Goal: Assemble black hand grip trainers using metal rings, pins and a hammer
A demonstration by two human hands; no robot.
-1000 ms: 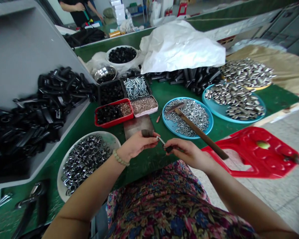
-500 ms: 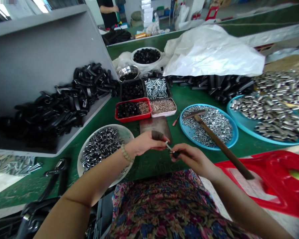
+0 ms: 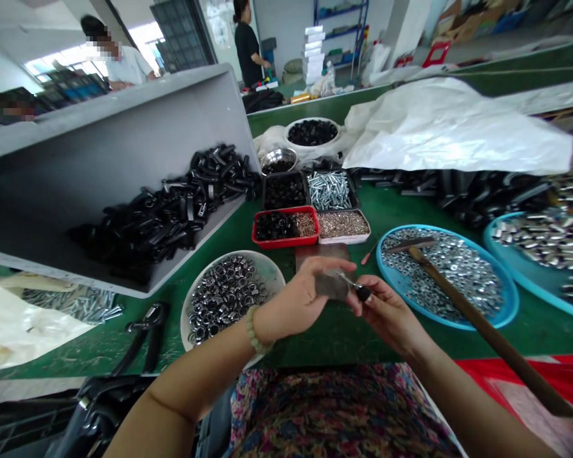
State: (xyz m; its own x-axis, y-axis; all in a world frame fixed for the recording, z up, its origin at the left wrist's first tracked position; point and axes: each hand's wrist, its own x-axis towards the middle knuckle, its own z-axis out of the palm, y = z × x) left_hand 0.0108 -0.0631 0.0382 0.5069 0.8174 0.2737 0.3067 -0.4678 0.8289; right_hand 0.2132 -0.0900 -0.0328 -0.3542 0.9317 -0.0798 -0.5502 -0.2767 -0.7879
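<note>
along the near edge of the green bench [image 3: 310, 350] is floral clothing [image 3: 334, 413]. above it, the right hand [image 3: 391, 312] grips a small black knob [image 3: 363, 293] between thumb and fingers. the left hand [image 3: 310, 289], with a beaded bracelet [image 3: 253, 331] at its wrist and a grey wrap [image 3: 332, 286] on one digit, curls round the pale metal shank [image 3: 346, 278] that meets the knob; whether it pinches the shank i cannot tell. knob and shank are held up over the bench.

to the left sits a white bowl of shiny rings [image 3: 224, 299]; to the right, a blue tray [image 3: 394, 280] of small metal nuts, a wooden-handled hammer [image 3: 477, 320] lying across it. a metal plate [image 3: 305, 254] shows behind the left hand.

beyond the plate, a red tray [image 3: 286, 242] of black parts touches a tray of tiny coppery pieces [image 3: 344, 222], with silver screws [image 3: 329, 191] behind. black handles [image 3: 195, 191] fill a tipped grey crate [image 3: 210, 114]. farther off, a person in a dark top [image 3: 248, 51] stands side-on.
</note>
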